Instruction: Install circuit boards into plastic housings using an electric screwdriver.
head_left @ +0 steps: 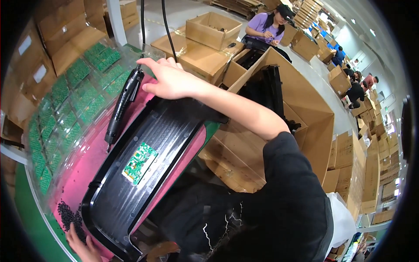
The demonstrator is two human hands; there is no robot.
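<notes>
A long black ribbed plastic panel (166, 131) lies slantwise on a pink mat (87, 163). A small green circuit board (139, 162) sits in its middle. My right hand (168, 79) reaches across the panel's far end with its fingers stretched out. The fingertips are at the top of a black electric screwdriver (123, 104), which hangs from a cable over the mat. My left hand (82, 248) rests low at the mat's near corner, fingers spread, beside a heap of small black screws (69, 216) and the panel's near end.
A clear tray (74, 102) with several green circuit boards lies left of the mat. To the right, a large open cardboard box (305, 109) holds more black panels. Further boxes stand behind it, where a person in a purple shirt (264, 24) works. Other people are at the far right.
</notes>
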